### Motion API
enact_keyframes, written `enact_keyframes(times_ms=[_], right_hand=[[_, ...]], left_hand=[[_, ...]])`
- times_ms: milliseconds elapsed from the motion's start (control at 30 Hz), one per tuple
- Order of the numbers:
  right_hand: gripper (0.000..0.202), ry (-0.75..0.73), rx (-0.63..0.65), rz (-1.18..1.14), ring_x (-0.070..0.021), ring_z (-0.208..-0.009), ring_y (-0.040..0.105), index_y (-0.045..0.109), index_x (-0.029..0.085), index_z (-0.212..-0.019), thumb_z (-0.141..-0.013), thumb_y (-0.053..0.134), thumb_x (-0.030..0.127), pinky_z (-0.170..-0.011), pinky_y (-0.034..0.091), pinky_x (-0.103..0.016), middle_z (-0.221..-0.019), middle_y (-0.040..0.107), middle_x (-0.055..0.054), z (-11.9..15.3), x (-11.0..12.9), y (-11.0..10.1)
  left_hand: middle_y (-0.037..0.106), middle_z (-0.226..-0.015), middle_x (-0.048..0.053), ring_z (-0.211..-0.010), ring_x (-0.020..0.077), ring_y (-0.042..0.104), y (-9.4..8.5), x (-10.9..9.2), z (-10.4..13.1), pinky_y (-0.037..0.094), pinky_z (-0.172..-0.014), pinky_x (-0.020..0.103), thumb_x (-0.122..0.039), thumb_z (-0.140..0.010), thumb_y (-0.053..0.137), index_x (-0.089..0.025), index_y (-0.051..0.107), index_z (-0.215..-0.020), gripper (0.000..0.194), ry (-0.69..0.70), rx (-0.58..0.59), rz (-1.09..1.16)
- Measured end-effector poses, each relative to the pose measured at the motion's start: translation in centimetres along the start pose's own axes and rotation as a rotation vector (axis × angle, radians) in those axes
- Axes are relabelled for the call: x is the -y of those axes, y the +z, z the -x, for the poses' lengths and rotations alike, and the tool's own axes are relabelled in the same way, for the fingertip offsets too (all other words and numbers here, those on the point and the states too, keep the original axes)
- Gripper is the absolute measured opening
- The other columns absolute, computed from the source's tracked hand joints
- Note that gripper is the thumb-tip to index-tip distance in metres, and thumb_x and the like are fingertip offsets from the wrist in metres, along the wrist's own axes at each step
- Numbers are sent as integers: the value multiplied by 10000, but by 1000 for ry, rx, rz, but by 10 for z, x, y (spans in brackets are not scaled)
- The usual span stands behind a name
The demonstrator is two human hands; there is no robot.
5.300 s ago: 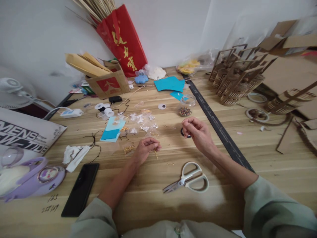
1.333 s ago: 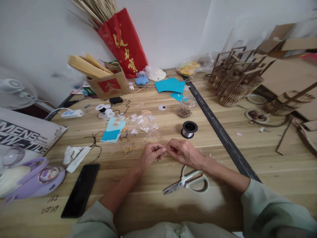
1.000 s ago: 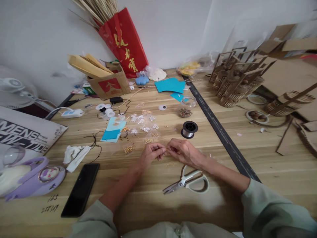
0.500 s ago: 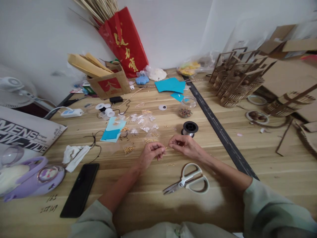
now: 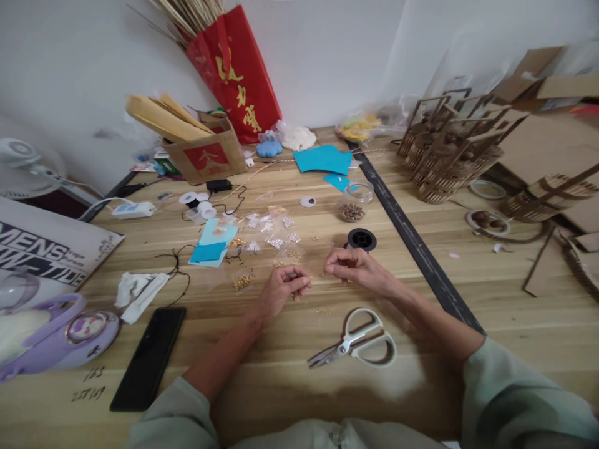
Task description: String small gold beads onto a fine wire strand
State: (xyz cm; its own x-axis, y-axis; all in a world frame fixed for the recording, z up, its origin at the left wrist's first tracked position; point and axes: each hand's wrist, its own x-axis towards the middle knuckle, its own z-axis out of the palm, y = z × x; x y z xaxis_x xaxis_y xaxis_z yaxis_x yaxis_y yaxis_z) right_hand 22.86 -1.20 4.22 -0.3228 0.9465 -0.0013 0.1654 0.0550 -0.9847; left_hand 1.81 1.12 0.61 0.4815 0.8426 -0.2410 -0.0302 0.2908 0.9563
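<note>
Pinching tiny gold piece [image 5: 311, 277] between fingertips: left hand [image 5: 284, 288]. Piece juts toward right hand [image 5: 358, 272], long axis unclear. Right fingertips drawn together, any hold unclear. Scissors [image 5: 345, 345] bodyward of fingers, blades pointing left.

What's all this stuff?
Red bag: one, red, by wall
Boxes: several, brown, left and right
Spools: several, black or white, middle
Jar: one, clear, middle
Sheets: several, blue, back and left
Baskets: several, brown, back right
Gold bits: many, gold, middle
Scissors: one pair, white handles, front
Phone: one, black, front left
Purple thing: one, purple, far left
Fan: one, white, far left
Table: one, brown, underneath
Sleeves: two, green, bottom
Left hand: one, bare, middle
Right hand: one, bare, middle
</note>
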Motion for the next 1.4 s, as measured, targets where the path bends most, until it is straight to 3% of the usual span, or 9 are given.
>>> enact_keyframes(times_ms=[233, 367, 500, 667, 867, 1167, 1400], right_hand=[[321, -23, -65, -80, -59, -530, 395, 561, 141, -667, -789, 612, 433, -435, 320, -200, -829, 589, -46, 1, 4, 2], [325, -25, -99, -219, -52, -520, 451, 549, 141, -631, -772, 640, 419, -437, 374, -199, -940, 624, -74, 3, 4, 4], [301, 12, -24, -430, -104, -592, 582, 543, 152, -654, -764, 665, 404, -507, 458, -220, -824, 656, -66, 4, -1, 9], [274, 91, 0, -552, -90, -507, 559, 531, 159, -723, -756, 688, 382, -482, 449, -200, -624, 616, -3, 3, -8, 20], [338, 233, -16, -518, -77, -442, 515, 562, 155, -918, -727, 700, 397, -426, 422, -183, -547, 591, 34, 0, -15, 34], [308, 257, 20, -518, -58, -462, 517, 581, 139, -835, -690, 729, 367, -442, 431, -165, -550, 585, 37, 3, -12, 43], [313, 262, 1, -446, -59, -457, 511, 582, 136, -812, -695, 712, 395, -441, 431, -170, -542, 587, 33, 1, -16, 41]], left_hand=[[645, -636, 26, -458, 57, 484, -2, 1, -2, 379, -390, 163, -303, -633, 745, -111, 625, -723, 245, 40, -47, 22], [634, -615, 16, -454, 57, 483, -2, 0, -2, 370, -390, 163, -293, -615, 755, -113, 618, -710, 245, 39, -59, 35], [593, -546, -14, -431, 54, 469, 0, -2, -1, 359, -384, 166, -293, -596, 764, -119, 608, -690, 251, 42, -64, 54], [568, -518, -28, -428, 53, 462, 0, -2, -2, 351, -390, 165, -294, -591, 767, -123, 611, -694, 253, 91, -94, 61], [558, -520, -35, -427, 54, 456, -1, -2, 0, 387, -425, 183, -299, -632, 751, -129, 635, -729, 227, 144, -89, -18], [593, -629, -6, -482, 62, 491, 4, -5, 5, 404, -430, 172, -298, -657, 737, -121, 643, -730, 214, 215, -27, -74], [593, -563, -15, -468, 70, 506, 1, -1, 2, 427, -449, 181, -300, -684, 722, -118, 633, -762, 217, 151, -4, -61]])
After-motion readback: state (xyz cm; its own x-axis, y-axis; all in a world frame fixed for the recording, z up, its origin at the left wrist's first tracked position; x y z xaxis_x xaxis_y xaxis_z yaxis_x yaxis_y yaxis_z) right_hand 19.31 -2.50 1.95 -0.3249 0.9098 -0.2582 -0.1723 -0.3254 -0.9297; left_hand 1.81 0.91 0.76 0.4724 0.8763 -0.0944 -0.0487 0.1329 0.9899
